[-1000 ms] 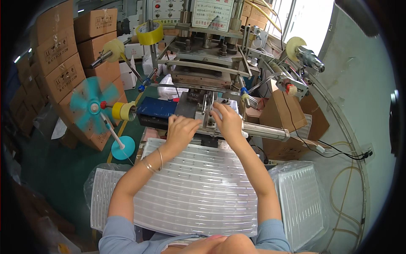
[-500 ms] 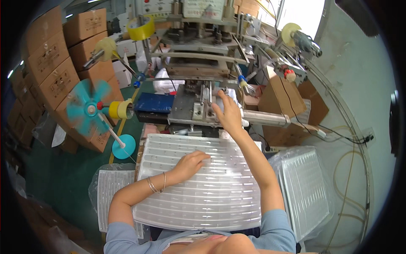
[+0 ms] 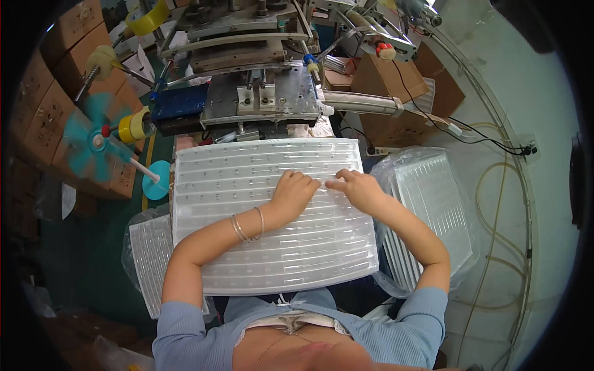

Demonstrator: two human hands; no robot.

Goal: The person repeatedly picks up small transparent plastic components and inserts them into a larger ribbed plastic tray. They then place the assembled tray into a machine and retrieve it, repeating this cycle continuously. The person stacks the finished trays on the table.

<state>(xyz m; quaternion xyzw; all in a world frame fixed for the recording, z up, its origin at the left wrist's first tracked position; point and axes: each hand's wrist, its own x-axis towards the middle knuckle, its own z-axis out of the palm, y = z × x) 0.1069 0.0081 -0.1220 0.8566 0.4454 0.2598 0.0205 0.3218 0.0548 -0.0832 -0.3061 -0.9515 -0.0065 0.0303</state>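
Note:
A white ribbed tray (image 3: 247,275) lies in front of me, its rows holding many slender clear pieces. Both my hands are over its middle-right part, fingertips almost meeting. My left hand (image 3: 294,195) has curled fingers pressed together at one row; whatever it pinches is too small or hidden to name. Close beside it, my right hand (image 3: 361,190) has thumb and fingers drawn together at the same row, and what lies between them cannot be made out. Beyond the tray stands a metal machine with a flat plate (image 3: 226,96) carrying two small metal blocks (image 3: 256,99).
A turquoise fan (image 3: 98,142) spins at the left near a yellow tape roll (image 3: 133,127). Stacked trays in plastic lie at right (image 3: 430,216), and another tray (image 3: 151,260) at left. Cartons (image 3: 80,80) rise far left; an open carton (image 3: 387,86) stands behind right.
My right hand has come back from the machine plate to the tray, next to my left hand. My left hand's fingers have curled in more. The view has tilted down and shifted.

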